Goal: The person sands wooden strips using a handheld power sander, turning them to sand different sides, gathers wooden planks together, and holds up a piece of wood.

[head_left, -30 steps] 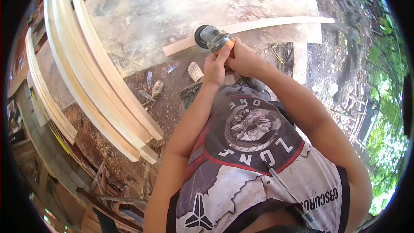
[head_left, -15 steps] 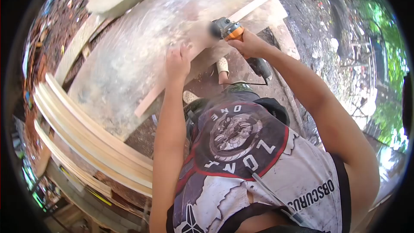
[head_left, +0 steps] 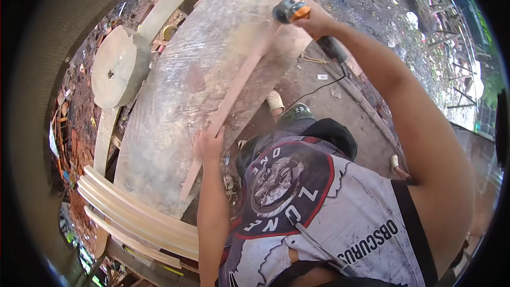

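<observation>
A long, narrow wooden strip (head_left: 239, 87) lies slantwise along the right edge of a dusty work table (head_left: 159, 127). My left hand (head_left: 208, 145) is closed around the strip near its near end, with some fingers hidden. Toward the far end, my right hand (head_left: 317, 22) grips an orange and black angle grinder (head_left: 292, 11) by its body. The grinder's head sits over the strip, and the wood just below it looks blurred. Its disc cannot be made out clearly. A dark cord (head_left: 324, 86) trails from the tool toward my legs.
Several pale wooden strips (head_left: 138, 210) are stacked at the table's near left. A thick round slab (head_left: 119, 69) rests on a plank left of the table. Another person's foot in a light clog (head_left: 394, 161) shows at the right. Debris covers the ground beyond.
The grinder has moved along the strip toward its far end. My left hand is now closer to the near end. The view has shifted, bringing the round slab lower in frame.
</observation>
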Available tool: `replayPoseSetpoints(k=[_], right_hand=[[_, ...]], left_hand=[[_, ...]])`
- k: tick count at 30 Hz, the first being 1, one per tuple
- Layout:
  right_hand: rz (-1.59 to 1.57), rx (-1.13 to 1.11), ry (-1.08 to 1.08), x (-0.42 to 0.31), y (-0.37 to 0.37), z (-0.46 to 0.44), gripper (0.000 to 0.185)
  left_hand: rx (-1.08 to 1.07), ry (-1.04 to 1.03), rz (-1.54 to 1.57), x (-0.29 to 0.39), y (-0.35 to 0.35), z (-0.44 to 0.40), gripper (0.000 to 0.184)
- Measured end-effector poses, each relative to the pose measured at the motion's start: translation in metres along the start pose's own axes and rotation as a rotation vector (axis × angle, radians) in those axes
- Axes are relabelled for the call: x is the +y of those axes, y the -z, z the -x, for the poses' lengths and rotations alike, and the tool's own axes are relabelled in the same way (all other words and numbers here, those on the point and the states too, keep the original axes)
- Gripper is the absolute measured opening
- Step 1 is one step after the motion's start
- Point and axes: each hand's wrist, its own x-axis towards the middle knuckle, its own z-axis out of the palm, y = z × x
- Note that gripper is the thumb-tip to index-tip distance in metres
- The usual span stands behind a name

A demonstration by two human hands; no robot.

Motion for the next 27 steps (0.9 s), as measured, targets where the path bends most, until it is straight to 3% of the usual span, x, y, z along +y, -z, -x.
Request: replayPoseSetpoints(k=[1, 2, 4, 5, 7, 10, 11, 12, 13, 14, 15, 17, 19, 24, 27], right_hand=[[-0.079, 0.001, 0.08, 0.004, 0.009, -0.015, 0.051], [-0.04, -0.026, -0.012, 0.013, 0.023, -0.026, 0.032], [-0.231, 0.004, 0.046, 0.011, 0.049, -0.032, 0.036], [-0.226, 0.019, 0.04, 0.009, 0.047, -0.038, 0.036], [0.019, 0.133, -0.068, 0.028, 0.055, -0.068, 0.043], [-0.139, 0.288, -0.263, 0.024, 0.064, -0.038, 0.05], [-0.342, 0.487, -0.167, 0.04, 0.048, -0.029, 0.046], [-0.666, 0.511, -0.121, 0.053, 0.031, -0.019, 0.043], [-0.986, 0.515, -0.072, 0.056, 0.019, -0.004, 0.042], [-1.204, 0.491, -0.163, 0.045, 0.013, 0.021, 0.035], [-1.467, 0.282, -0.23, 0.062, 0.005, 0.036, 0.031], [-1.637, 0.324, -0.245, 0.06, -0.009, 0.073, 0.033], [-1.59, 0.348, -0.26, 0.056, -0.016, 0.099, 0.035], [-1.357, 0.314, -0.31, 0.041, -0.014, 0.141, 0.035], [-0.739, 0.27, -0.169, 0.031, -0.024, 0.151, 0.033]], left_hand=[[0.019, 0.005, 0.011, -0.001, -0.002, 0.0, 0.061], [0.02, 0.014, 0.002, -0.002, -0.003, 0.0, 0.061], [-0.183, 0.161, 0.012, 0.004, -0.003, -0.005, 0.065], [-0.181, 0.146, 0.02, -0.006, -0.002, -0.003, 0.065], [-0.217, 0.111, 0.042, -0.007, 0.009, -0.001, 0.062], [-0.284, 0.087, 0.04, -0.02, 0.006, -0.011, 0.054], [-0.269, 0.093, 0.037, -0.022, 0.012, -0.015, 0.054], [-0.308, 0.096, 0.021, -0.013, 0.029, -0.017, 0.052], [-0.35, 0.105, 0.01, -0.006, 0.038, -0.018, 0.05], [-0.345, 0.127, 0.017, -0.004, 0.033, -0.019, 0.05], [-0.382, 0.096, -0.021, -0.003, 0.026, -0.021, 0.046], [-0.412, 0.073, -0.065, -0.012, 0.023, -0.018, 0.042], [-0.37, 0.062, 0.139, -0.027, 0.025, -0.014, 0.038], [-0.132, -0.078, 0.046, -0.094, 0.039, -0.002, 0.04], [-0.096, -0.131, -0.014, -0.118, 0.044, 0.004, 0.047]])
